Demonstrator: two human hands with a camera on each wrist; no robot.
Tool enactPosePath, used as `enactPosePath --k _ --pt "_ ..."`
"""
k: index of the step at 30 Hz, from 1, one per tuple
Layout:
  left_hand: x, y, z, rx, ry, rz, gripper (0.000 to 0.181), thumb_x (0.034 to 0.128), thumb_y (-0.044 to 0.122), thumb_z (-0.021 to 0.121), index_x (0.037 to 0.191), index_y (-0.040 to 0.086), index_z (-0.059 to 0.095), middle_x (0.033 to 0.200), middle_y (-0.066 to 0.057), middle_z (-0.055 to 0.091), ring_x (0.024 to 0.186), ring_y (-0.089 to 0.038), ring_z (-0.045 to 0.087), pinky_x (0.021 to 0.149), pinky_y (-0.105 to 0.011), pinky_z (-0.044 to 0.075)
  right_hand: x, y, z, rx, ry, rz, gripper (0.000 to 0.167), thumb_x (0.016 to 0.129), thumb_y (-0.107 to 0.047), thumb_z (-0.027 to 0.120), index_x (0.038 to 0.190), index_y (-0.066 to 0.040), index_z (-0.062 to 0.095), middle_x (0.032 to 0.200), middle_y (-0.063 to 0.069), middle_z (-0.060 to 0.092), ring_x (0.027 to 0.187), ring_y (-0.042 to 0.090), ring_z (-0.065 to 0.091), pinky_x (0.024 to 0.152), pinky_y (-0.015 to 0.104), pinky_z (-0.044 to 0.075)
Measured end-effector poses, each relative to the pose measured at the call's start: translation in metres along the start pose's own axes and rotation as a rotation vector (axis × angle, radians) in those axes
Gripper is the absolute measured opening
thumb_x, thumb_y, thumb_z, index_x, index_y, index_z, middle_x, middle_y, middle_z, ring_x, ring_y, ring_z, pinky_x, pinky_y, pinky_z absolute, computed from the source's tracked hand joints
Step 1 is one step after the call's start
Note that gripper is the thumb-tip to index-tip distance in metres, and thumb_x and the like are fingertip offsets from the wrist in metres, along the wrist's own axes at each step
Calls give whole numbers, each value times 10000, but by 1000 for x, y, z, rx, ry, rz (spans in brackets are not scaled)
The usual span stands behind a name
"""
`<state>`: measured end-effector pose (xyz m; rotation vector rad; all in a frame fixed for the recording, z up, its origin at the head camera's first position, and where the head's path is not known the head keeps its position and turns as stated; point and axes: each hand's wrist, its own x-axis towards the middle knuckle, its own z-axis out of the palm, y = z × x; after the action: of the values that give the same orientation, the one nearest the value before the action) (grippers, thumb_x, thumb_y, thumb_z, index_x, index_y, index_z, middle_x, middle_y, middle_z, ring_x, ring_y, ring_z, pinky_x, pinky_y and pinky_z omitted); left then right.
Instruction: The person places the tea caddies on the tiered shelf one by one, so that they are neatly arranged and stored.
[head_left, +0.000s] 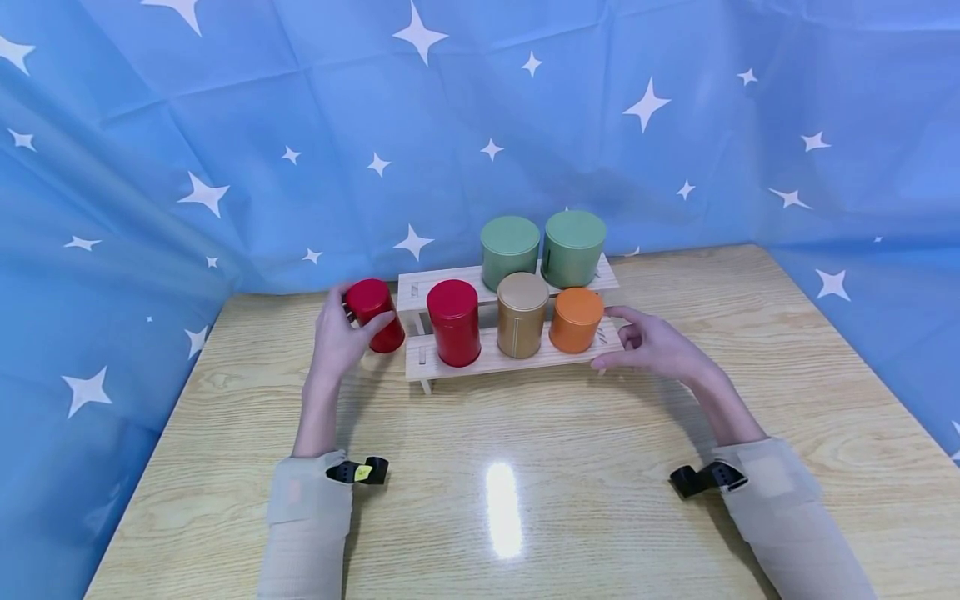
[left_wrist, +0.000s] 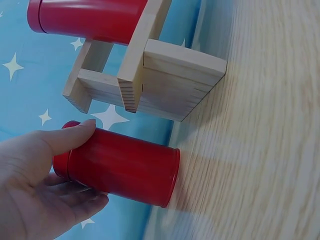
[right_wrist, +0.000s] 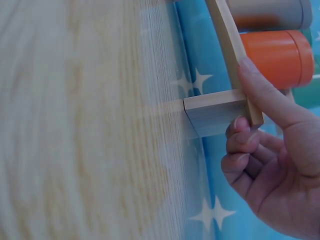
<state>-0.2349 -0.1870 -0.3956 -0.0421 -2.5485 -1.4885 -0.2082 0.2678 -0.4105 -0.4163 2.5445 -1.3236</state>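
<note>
My left hand (head_left: 339, 335) holds a red canister (head_left: 385, 327) just left of a two-step wooden rack (head_left: 420, 364). In the left wrist view, the thumb and fingers lie around the canister's lidded end (left_wrist: 120, 162); whether its base touches the table is hard to tell. At the rack's right end my right hand (head_left: 658, 343) pinches the lower step, thumb on the board and fingers curled beneath, as the right wrist view shows. On that step stand another red canister (head_left: 454, 325), a gold canister (head_left: 522, 321) and a shorter orange canister (head_left: 576, 323).
Two green canisters (head_left: 510, 250) stand on the rack's upper step. The rack sits near the back edge of a light wood table (head_left: 420, 483). Blue cloth (head_left: 315, 125) with white stars hangs behind and at both sides.
</note>
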Motion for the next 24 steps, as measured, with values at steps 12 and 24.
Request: enactPosePath --k 12,24 --pt "-5 13 -10 -39 159 14 731 856 154 815 1447 10 409 1380 -170 528 1229 -338 530 994 -497 500 1 -1 1 -4 -4 -3 896 817 -259 864 1518 -28 356 706 29 386 612 119 366 573 273 329" --pt "-13 43 -17 -35 363 156 755 812 217 862 1424 25 464 1353 -108 557 1176 -239 560 974 -421 503 0 0 0 7 -8 -7 893 824 -256 857 1521 -29 348 696 22 374 605 114 354 564 272 328"
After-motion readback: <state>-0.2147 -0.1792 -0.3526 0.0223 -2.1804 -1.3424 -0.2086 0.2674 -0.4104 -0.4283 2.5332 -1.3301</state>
